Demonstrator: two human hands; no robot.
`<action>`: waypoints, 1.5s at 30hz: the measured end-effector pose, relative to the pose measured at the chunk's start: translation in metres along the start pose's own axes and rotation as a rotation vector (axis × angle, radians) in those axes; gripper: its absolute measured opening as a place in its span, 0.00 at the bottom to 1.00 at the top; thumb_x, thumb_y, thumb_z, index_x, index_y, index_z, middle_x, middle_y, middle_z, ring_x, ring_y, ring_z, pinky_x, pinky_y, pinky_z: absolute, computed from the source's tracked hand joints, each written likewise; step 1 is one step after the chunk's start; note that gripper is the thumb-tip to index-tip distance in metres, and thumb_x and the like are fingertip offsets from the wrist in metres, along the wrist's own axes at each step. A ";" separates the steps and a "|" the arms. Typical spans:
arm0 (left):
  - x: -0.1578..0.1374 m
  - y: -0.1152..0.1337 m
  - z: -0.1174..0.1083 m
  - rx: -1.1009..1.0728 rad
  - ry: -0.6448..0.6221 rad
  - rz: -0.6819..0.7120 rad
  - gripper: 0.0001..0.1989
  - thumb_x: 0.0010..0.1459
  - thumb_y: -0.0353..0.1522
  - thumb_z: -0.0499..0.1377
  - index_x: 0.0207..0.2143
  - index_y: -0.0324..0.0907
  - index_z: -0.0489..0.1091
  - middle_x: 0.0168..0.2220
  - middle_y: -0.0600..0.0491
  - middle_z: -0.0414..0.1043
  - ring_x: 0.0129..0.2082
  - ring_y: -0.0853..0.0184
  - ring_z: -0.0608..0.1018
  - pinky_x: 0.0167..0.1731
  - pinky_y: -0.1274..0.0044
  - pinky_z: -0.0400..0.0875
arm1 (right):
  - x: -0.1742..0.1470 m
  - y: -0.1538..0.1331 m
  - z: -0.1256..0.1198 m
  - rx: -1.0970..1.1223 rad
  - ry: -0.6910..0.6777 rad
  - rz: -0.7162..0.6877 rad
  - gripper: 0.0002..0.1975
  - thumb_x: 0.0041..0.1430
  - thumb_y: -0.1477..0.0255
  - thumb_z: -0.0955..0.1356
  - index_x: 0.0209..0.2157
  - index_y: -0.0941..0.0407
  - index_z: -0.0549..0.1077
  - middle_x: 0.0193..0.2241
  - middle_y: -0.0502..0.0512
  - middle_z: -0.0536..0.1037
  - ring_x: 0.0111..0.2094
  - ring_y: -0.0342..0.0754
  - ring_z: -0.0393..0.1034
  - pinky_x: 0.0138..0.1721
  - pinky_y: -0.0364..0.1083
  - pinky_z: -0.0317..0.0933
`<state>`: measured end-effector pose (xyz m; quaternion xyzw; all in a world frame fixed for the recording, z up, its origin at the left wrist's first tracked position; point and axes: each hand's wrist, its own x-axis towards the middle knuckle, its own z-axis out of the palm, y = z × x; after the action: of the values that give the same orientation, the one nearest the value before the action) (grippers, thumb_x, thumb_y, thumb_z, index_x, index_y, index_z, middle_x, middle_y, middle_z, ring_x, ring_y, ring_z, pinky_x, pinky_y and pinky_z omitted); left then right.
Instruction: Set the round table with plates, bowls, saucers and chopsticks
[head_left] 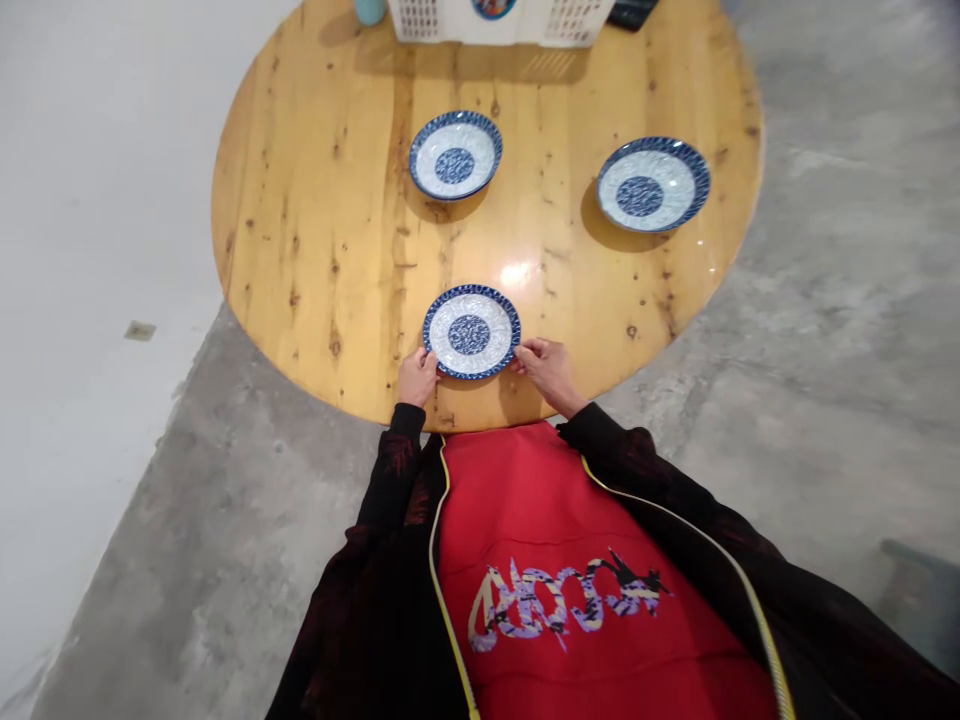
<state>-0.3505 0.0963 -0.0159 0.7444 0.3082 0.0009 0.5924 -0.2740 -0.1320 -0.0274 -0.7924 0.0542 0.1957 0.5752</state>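
Close to the table's near edge is a blue-and-white plate [470, 333] with a dark blue patterned rim and a blue disc in its middle. My left hand [418, 377] pinches its lower left rim, thumb on top. At the lower right rim, the thumb and fingers of my right hand [546, 368] are closed on the same plate. Whether the plate rests fully on the wood or is slightly raised, I cannot tell. Two more blue-and-white dishes stand farther off: one dish [456, 156] straight ahead and another dish [654, 186] to the right.
The round wooden table [315, 220] has a glossy top. A white perforated basket [495, 25] stands at its far side, with a light blue object [370, 10] on the left and a black object [631, 12] on the right. A white wall lies left.
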 end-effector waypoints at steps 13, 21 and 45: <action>0.015 0.011 -0.002 -0.008 0.005 -0.025 0.14 0.57 0.39 0.59 0.22 0.44 0.63 0.20 0.57 0.72 0.22 0.67 0.78 0.21 0.80 0.72 | 0.011 -0.013 0.005 -0.106 0.015 -0.046 0.11 0.58 0.74 0.65 0.22 0.55 0.72 0.19 0.49 0.75 0.23 0.46 0.71 0.30 0.43 0.64; 0.011 0.013 -0.003 -0.012 -0.008 -0.058 0.15 0.60 0.37 0.60 0.22 0.43 0.62 0.19 0.59 0.68 0.20 0.71 0.76 0.22 0.81 0.73 | 0.007 -0.011 0.003 -0.062 -0.011 -0.008 0.11 0.60 0.68 0.66 0.25 0.55 0.71 0.19 0.49 0.74 0.23 0.45 0.71 0.29 0.42 0.64; -0.015 -0.019 -0.070 -0.146 0.138 -0.164 0.10 0.62 0.38 0.59 0.32 0.39 0.71 0.26 0.53 0.77 0.23 0.73 0.77 0.25 0.82 0.70 | -0.028 0.008 -0.019 0.137 0.215 0.164 0.16 0.50 0.51 0.74 0.28 0.49 0.74 0.29 0.59 0.81 0.27 0.52 0.75 0.32 0.54 0.75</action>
<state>-0.3973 0.1532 -0.0065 0.6697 0.4072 0.0261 0.6205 -0.2976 -0.1562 -0.0190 -0.7606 0.1934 0.1519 0.6009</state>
